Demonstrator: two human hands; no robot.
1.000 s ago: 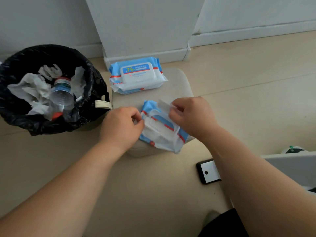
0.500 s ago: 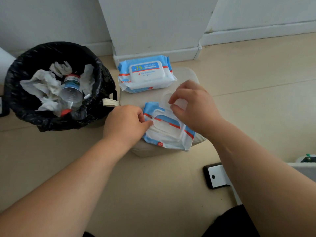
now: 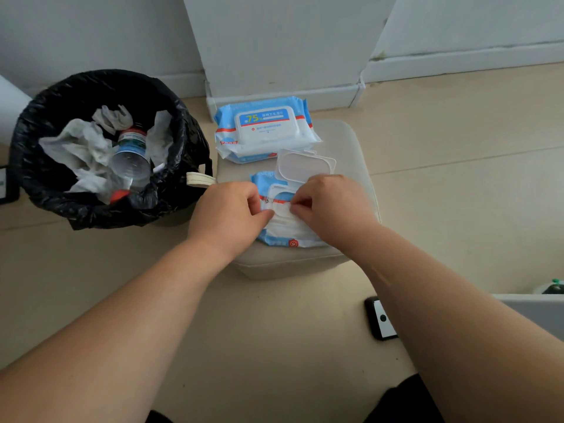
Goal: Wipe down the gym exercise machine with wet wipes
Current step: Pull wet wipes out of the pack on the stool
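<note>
The lid (image 3: 305, 165) on the open pack (image 3: 287, 236) is flipped all the way back now, and my right hand (image 3: 332, 209) has dropped off it down to the opening. Closest to me, a phone (image 3: 381, 319) lies on the floor by my right forearm. My left hand (image 3: 227, 215) grips the pack's left edge, fingers curled. My right fingertips pinch something white at the opening, seal or wipe, can't tell. The pack lies on a beige stool (image 3: 351, 141), with a second pack (image 3: 265, 129), closed, just behind it. Left of the stool, a black-bagged bin (image 3: 91, 79) holds crumpled wipes (image 3: 76, 141) and a plastic bottle (image 3: 129, 160).
</note>
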